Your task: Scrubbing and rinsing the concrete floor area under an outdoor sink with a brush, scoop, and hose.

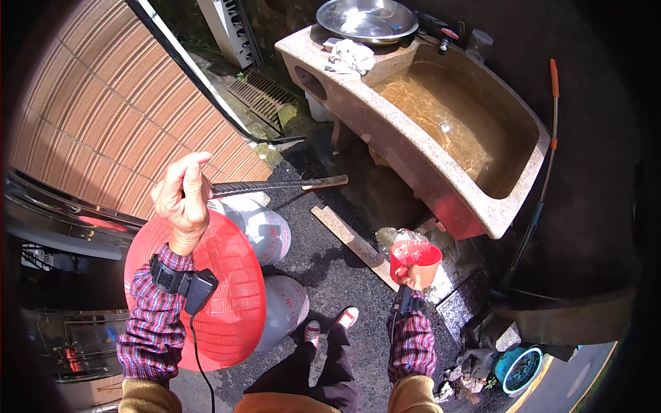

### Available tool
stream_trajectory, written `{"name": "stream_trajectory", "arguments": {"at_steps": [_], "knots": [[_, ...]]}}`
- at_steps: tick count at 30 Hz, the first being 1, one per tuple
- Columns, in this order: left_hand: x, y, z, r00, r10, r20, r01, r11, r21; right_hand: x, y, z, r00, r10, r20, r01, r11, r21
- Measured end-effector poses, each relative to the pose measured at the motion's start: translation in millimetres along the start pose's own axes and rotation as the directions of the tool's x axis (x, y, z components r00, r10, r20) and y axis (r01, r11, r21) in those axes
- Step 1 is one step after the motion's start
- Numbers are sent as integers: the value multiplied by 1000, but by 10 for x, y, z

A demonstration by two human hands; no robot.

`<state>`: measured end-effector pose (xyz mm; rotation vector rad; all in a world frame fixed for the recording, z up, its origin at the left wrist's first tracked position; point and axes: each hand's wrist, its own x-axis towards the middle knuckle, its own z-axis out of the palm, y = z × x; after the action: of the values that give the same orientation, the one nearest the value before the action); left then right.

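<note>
My left hand (182,196) is raised over a big red plastic basin (224,296), its fingers closed at the near end of a dark ribbed rod (258,186). Pale and wood-like, the rod's far end points toward the stone sink. Part of the grip is hidden. My right hand (411,279) grips a red plastic water scoop (425,263) by its near side, low beside the sink's front corner. Water (410,237) splashes at the scoop's far rim, and the paving around it is wet.
A stone sink (441,141) holds brownish water. Upon its far-left ledge are a steel bowl (368,19) and a white cloth (351,58). Grey-white containers (268,237) stand beside the basin. A plank (354,244) lies on the ground, with a teal tub (521,369) at lower right.
</note>
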<state>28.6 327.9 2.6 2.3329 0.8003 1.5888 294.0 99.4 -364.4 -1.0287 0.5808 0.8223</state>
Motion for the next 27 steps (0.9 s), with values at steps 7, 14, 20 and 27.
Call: {"name": "stream_trajectory", "arguments": {"at_steps": [7, 14, 20, 27], "knots": [[-222, -71, -42, 997, -74, -34, 71, 994, -86, 29, 357, -303, 921, 303, 245, -364, 892, 267], [-272, -87, -200, 999, -30, -24, 29, 998, -48, -914, 189, -1079, 877, 305, 371, -410, 878, 246], [-357, -89, -308, 999, -49, -23, 47, 995, -86, -1551, 49, -1845, 944, 278, 178, -309, 934, 178], [-509, -133, -391, 999, -25, -44, 22, 998, -56, -1875, 102, -2399, 897, 427, -115, -390, 886, 251]]}}
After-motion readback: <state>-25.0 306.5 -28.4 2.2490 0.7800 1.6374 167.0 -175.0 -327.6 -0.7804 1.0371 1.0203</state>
